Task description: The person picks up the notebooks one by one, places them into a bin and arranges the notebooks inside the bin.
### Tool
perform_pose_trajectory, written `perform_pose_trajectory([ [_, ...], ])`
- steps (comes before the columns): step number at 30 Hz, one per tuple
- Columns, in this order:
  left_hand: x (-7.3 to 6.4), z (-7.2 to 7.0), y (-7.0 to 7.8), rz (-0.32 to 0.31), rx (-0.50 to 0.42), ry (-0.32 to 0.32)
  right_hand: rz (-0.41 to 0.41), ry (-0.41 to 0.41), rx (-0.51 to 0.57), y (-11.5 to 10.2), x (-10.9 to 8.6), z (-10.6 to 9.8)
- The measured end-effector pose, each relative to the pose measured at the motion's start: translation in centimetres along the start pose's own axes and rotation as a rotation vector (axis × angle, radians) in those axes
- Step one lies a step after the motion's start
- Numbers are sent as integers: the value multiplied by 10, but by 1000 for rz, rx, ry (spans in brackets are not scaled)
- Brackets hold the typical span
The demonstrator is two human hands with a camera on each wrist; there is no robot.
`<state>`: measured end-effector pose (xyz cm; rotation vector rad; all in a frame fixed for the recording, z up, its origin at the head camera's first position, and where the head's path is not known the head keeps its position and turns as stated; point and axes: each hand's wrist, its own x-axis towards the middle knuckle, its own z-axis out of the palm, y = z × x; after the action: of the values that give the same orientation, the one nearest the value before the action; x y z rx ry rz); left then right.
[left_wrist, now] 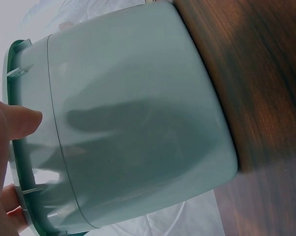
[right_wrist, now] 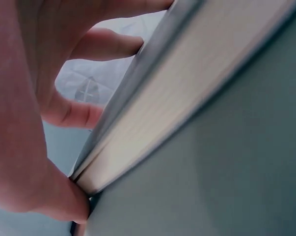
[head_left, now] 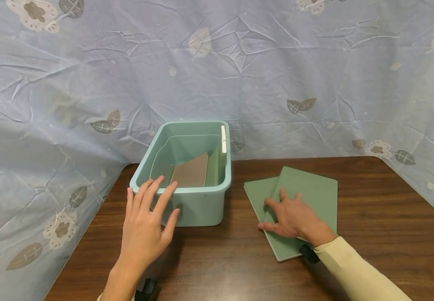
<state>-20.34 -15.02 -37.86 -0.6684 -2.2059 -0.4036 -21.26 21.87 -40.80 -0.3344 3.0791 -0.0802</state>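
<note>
A pale green plastic bin (head_left: 198, 209) stands on the left of the table. My left hand (head_left: 145, 228) spreads its fingers at the bin's near rim, with the thumb outside the front wall; the left wrist view shows that thumb (left_wrist: 25, 122) close by the rim. On the right, two green hardcover books overlap at an angle. My right hand (head_left: 292, 215) rests fingertips on the upper book (head_left: 312, 186), thumb at its near left corner. In the right wrist view its cream page edge (right_wrist: 152, 118) shows above the lower book (head_left: 282, 246).
Inside the bin a brown flat piece (head_left: 192, 171) leans beside a green one (head_left: 212, 169). A white label (head_left: 223, 139) marks the bin's right rim. The dark wood table (head_left: 224, 263) ends at a flowered cloth (head_left: 258, 83) hanging behind and at both sides.
</note>
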Motion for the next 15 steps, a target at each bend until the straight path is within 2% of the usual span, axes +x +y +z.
perform_pose_trajectory([
  [5,-1,0,0,0,1,0,-77,16,-11,-1,0,-3],
  [10,-1,0,0,-2,1,1,-108,17,-24,-3,-1,-6],
  [15,0,0,0,-5,4,-8,-180,46,-55,-4,-3,-4],
])
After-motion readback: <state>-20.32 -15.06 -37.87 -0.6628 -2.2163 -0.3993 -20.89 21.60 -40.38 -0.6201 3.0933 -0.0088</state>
